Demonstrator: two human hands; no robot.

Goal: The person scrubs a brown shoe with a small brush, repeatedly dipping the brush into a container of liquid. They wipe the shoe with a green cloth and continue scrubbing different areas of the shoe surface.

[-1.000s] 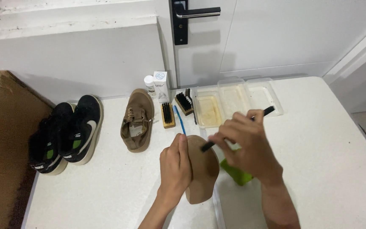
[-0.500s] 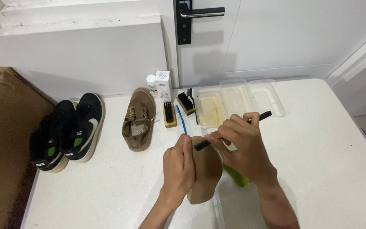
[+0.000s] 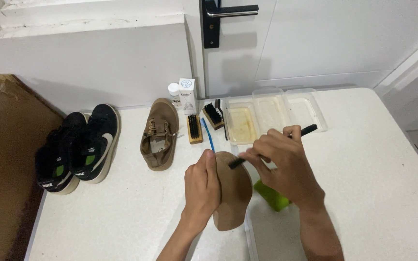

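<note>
brown shoe (image 3: 235,193) inside left grip (image 3: 201,186)

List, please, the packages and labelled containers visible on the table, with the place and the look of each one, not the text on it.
Small box: upright at the back of the white table, against the wall, behind the brown shoe; tall, white, with a pale blue round mark and print.
Small bottle: touching or just left of that box; round, white, white cap.
Cardboard box: at the far left edge; large, plain brown, open.
</note>
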